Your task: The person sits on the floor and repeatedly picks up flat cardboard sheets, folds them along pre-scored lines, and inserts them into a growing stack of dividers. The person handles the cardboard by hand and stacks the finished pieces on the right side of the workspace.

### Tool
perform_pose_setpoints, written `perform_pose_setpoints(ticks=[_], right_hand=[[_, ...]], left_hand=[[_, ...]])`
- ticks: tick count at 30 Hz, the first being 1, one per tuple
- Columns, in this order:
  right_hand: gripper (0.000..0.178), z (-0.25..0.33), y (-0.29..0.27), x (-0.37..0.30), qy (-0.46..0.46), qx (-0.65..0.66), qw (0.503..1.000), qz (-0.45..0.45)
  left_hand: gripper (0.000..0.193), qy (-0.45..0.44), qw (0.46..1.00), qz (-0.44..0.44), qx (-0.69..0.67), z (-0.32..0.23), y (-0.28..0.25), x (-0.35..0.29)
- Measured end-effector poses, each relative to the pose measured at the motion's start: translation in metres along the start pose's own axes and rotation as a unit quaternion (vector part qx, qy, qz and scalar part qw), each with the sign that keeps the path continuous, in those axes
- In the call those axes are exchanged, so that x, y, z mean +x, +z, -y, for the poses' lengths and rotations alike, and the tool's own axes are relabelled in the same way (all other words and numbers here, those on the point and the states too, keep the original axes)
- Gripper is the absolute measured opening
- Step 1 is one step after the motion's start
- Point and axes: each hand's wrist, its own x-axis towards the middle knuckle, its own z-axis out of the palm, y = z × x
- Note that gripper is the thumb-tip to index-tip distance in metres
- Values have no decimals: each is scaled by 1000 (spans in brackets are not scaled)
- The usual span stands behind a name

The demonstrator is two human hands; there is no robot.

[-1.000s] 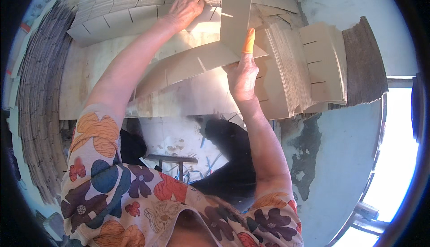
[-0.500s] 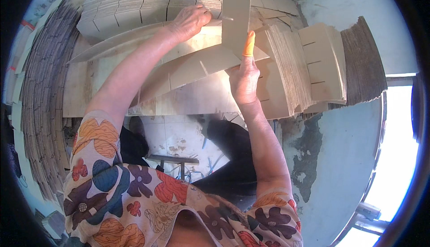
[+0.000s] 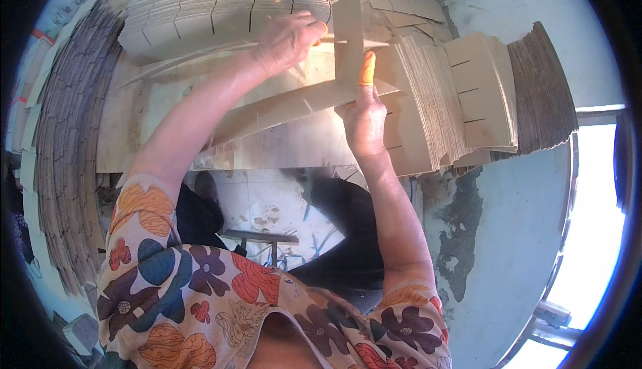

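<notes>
My right hand (image 3: 366,125) is closed round the joint of slotted cardboard strips, its thumb in an orange finger cot pressed against them. One strip (image 3: 348,18) stands away from me above that thumb. Another, the near strip (image 3: 274,109), slants down to the left over the board. Farther back, a long thin strip (image 3: 200,60) bows across from the left and passes behind the standing one. My left hand (image 3: 287,43) is pinched at this far strip, just left of the standing piece; an orange cot shows at a fingertip. Its palm side is hidden.
A large stack of slotted cardboard (image 3: 187,18) lies at the back. Brown cardboard layers (image 3: 67,128) are piled along the left. On the right lean pale sheets (image 3: 428,101) and a darker brown bundle (image 3: 542,88). The wooden work board (image 3: 150,145) lies above a small stool (image 3: 261,237).
My left hand has shifted slightly to the right, closer to the standing strip. That strip has turned and tilted a little left. My right hand has barely moved.
</notes>
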Motion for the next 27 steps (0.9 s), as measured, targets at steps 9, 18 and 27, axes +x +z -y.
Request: perform_pose_setpoints(ticks=[9,18,27], right_hand=[[95,-2,-3,-16,17,58,998,-4],[98,4,-1,-16,48,43,998,4],[99,1,-3,-15,42,29,998,23]], left_hand=[[29,-231,942,129,-208,-10,-56,36],[38,-81,956,203,193,79,37,32],[18,-33,968,180,173,86,50,21]])
